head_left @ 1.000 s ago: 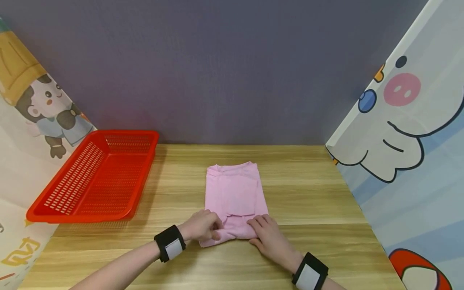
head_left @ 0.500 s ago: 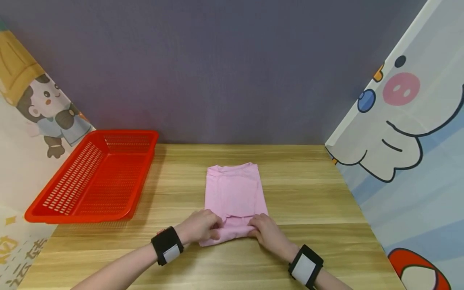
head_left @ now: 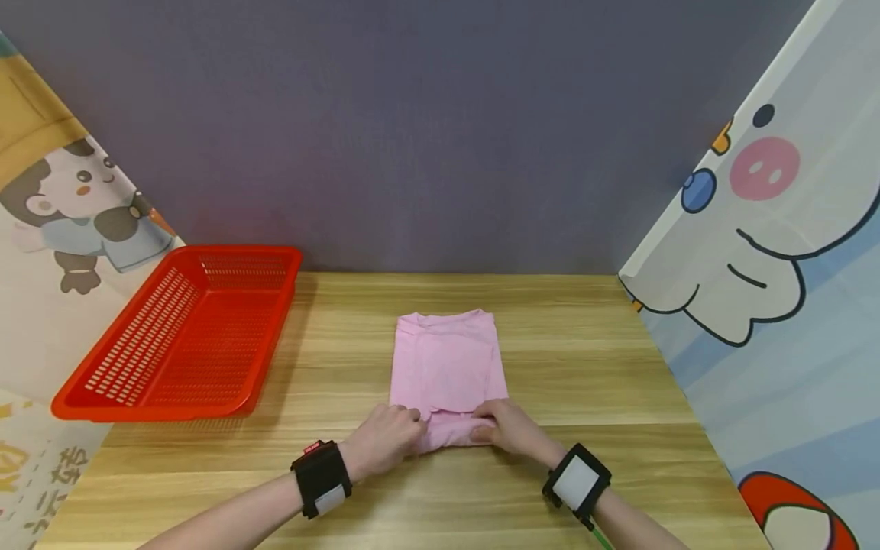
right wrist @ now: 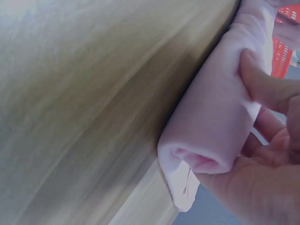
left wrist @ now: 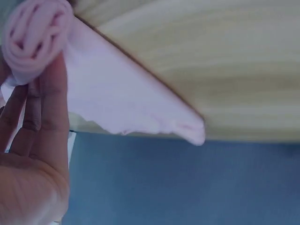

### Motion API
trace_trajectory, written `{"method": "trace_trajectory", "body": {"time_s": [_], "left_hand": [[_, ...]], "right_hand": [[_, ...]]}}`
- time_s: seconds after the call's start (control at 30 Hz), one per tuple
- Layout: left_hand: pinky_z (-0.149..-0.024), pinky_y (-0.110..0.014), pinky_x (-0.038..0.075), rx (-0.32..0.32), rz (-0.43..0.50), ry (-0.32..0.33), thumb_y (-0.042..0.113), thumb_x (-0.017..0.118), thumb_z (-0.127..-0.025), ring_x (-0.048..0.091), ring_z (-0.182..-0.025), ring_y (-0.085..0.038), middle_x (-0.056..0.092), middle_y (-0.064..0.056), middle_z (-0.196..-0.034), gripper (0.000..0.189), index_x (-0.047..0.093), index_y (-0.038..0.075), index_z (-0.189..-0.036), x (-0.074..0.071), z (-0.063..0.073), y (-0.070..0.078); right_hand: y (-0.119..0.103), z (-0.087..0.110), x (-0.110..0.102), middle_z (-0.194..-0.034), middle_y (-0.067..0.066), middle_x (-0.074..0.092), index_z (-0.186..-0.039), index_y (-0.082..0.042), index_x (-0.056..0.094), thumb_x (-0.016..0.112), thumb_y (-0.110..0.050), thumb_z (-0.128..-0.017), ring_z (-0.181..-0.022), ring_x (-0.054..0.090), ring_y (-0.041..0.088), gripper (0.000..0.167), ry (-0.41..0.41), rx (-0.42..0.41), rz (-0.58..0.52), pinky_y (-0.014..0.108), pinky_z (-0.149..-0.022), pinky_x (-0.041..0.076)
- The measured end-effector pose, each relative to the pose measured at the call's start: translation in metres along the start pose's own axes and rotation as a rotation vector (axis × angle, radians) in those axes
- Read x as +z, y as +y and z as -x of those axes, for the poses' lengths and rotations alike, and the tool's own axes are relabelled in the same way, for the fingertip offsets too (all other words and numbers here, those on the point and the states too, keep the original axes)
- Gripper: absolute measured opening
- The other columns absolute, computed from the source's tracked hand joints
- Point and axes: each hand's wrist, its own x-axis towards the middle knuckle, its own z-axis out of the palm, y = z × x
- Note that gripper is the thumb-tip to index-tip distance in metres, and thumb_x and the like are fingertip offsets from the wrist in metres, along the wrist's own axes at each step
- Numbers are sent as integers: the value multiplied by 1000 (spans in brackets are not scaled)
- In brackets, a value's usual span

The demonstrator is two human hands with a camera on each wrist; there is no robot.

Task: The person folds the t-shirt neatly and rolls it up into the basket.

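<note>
A pink shirt (head_left: 455, 368), folded into a narrow panel, lies on the wooden table with its neckline at the far end. Its near end is wound into a roll; the left wrist view shows the spiral end of this roll (left wrist: 37, 40). My left hand (head_left: 386, 438) grips the roll's left end, fingers against its side. At the other end my right hand (head_left: 514, 429) holds it, with the thumb (right wrist: 258, 77) on one side and fingers on the other. The left thumb is mostly hidden in its wrist view.
A red perforated plastic basket (head_left: 264, 367) stands at the table's left, its inside bare. A grey wall panel (head_left: 440, 137) rises behind the wooden table (head_left: 584, 344). Cartoon-printed sheets (head_left: 770, 305) flank both sides.
The near end of the shirt has been rolled a little further away from the body. My left hand has turned and shifted slightly right; the right hand has moved slightly forward.
</note>
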Motion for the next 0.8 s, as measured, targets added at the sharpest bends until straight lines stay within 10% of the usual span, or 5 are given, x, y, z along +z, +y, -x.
{"method": "trace_trajectory", "body": {"time_s": [0.5, 0.8], "left_hand": [[-71, -29, 53, -312, 704, -265, 16, 87, -75, 67, -78, -11, 79, -2, -87, 20, 81, 10, -93, 3, -17, -40], [-71, -26, 51, -273, 709, -248, 22, 85, -79, 61, -77, -4, 77, 3, -87, 20, 80, 12, -95, 5, -13, -44]], "right_hand": [[-9, 17, 18, -104, -2, 63, -113, -12, 65, 82, -24, -80, -97, 57, 16, 39, 284, -245, 495, 36, -86, 51], [-6, 7, 20, -83, -4, 64, -89, -10, 72, 78, -17, -82, -81, 60, 12, 11, 266, -130, 228, 29, -74, 51]]}}
